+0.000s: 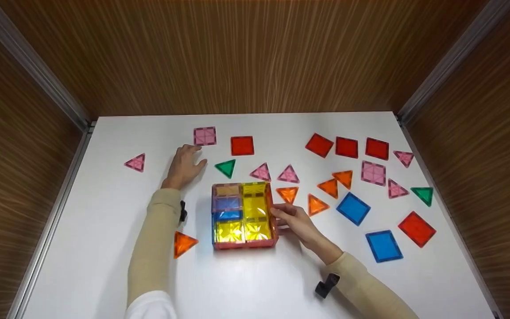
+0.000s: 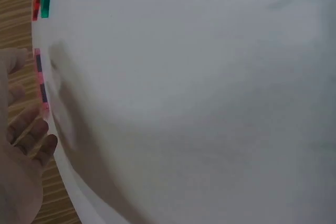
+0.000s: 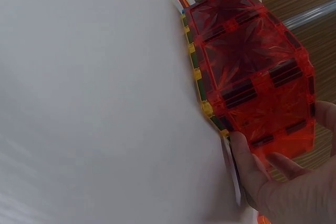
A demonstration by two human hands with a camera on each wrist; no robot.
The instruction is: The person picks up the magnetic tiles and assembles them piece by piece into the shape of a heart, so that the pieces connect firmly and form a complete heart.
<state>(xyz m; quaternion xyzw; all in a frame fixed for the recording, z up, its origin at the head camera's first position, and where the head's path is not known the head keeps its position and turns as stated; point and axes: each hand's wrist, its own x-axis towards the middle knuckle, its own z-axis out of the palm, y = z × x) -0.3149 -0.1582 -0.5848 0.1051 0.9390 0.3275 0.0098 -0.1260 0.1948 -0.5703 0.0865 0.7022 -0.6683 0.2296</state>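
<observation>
A shallow box built of translucent magnetic tiles [image 1: 255,207] stands at the middle of the white table, with yellow and blue tiles in its floor. My right hand [image 1: 297,223] holds its right side, fingers along the red wall [image 3: 247,51]. In the right wrist view, the thumb of the right hand [image 3: 299,187] lies low against this wall near the yellow edge. Farther back on the left, my left hand [image 1: 185,167] reaches over the table, fingers loosely bent and holding nothing. Its fingertips are by the near edge of a pink square tile [image 1: 204,136]; whether they touch I cannot tell.
Near the left hand lie a red square [image 1: 242,145], a green triangle [image 1: 226,168] and a pink triangle [image 1: 136,162]. An orange triangle [image 1: 184,244] lies beside the left forearm. Several red, pink, orange and blue tiles [image 1: 353,208] spread over the right side. Wood-grained panels surround the table.
</observation>
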